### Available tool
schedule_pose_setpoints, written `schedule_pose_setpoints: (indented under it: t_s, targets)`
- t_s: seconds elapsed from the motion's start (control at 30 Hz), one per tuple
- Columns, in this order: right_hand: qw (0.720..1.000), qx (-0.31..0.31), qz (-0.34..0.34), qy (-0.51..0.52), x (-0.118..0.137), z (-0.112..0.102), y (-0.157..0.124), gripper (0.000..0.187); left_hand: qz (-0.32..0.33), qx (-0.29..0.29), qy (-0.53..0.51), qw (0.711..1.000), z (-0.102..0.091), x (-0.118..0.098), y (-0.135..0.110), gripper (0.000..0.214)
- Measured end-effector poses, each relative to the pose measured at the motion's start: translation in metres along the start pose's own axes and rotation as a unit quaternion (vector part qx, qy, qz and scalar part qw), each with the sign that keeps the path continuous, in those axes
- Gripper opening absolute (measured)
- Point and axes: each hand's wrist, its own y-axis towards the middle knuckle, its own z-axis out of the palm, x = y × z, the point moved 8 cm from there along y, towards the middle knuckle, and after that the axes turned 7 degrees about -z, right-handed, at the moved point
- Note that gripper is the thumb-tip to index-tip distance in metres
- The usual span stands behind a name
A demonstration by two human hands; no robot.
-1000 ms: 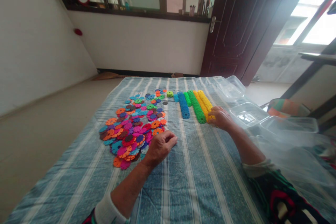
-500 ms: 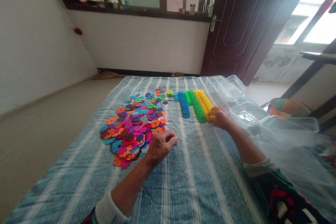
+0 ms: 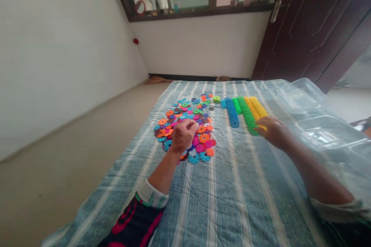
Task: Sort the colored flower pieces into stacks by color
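Note:
My left hand (image 3: 183,135) is over the heap of loose notched plastic discs (image 3: 203,137), its fingers curled together; whatever is in them is too small to make out. The discs are orange, pink, blue, red and other colours. My right hand (image 3: 274,132) is at the near end of the yellow disc rows (image 3: 259,107), with a yellow disc (image 3: 262,127) at its closed fingertips. Beside those lie a long green row (image 3: 247,117), a short bright green row (image 3: 237,105) and a blue row (image 3: 232,114). A small lime stack (image 3: 216,99) stands further left.
Clear plastic boxes (image 3: 319,133) stand along the table's right side, one more box (image 3: 303,94) behind them. A striped blue cloth (image 3: 226,200) covers the table. Beyond are a wall, a window sill and a dark red door (image 3: 301,27).
The view has swung left. My left hand has moved forward from the near right edge of the heap to above it. My right hand stays by the yellow rows' near end.

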Motion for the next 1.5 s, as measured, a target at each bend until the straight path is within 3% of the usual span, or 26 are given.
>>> schedule_pose_setpoints:
  t_s: [0.23, 0.47, 0.63, 0.73, 0.87, 1.1, 1.27, 1.5]
  targets:
    - [0.989, 0.024, -0.125, 0.08, 0.105, 0.015, 0.0, 0.015, -0.035, -0.069, 0.044, 0.996, -0.042, 0.047, 0.024, 0.019]
    - [0.953, 0.04, -0.265, 0.144, 0.202, 0.026, 0.007, 0.013, -0.078, -0.174, 0.087, 0.978, -0.079, 0.078, 0.026, 0.021]
    - [0.945, 0.044, -0.301, 0.117, 0.263, 0.039, 0.038, 0.042, -0.102, -0.283, 0.119, 0.946, -0.106, 0.09, 0.019, 0.019]
    - [0.951, 0.065, -0.287, 0.093, 0.281, 0.054, 0.06, 0.05, -0.102, -0.308, 0.144, 0.935, -0.112, 0.097, 0.017, 0.018]
    - [0.962, 0.099, -0.244, 0.072, 0.275, 0.073, 0.087, 0.038, -0.104, -0.298, 0.166, 0.934, -0.109, 0.106, 0.016, 0.019]
    - [0.984, 0.05, -0.15, 0.081, 0.219, 0.087, 0.119, 0.022, -0.09, -0.257, 0.199, 0.941, -0.1, 0.107, 0.019, 0.019]
    - [0.986, -0.019, -0.099, 0.134, 0.191, 0.088, 0.126, 0.025, -0.042, -0.19, 0.261, 0.946, -0.084, 0.096, 0.025, 0.025]
    - [0.986, -0.034, -0.028, 0.161, 0.168, 0.093, 0.129, 0.026, -0.038, -0.067, 0.336, 0.939, -0.062, 0.092, 0.024, 0.05]
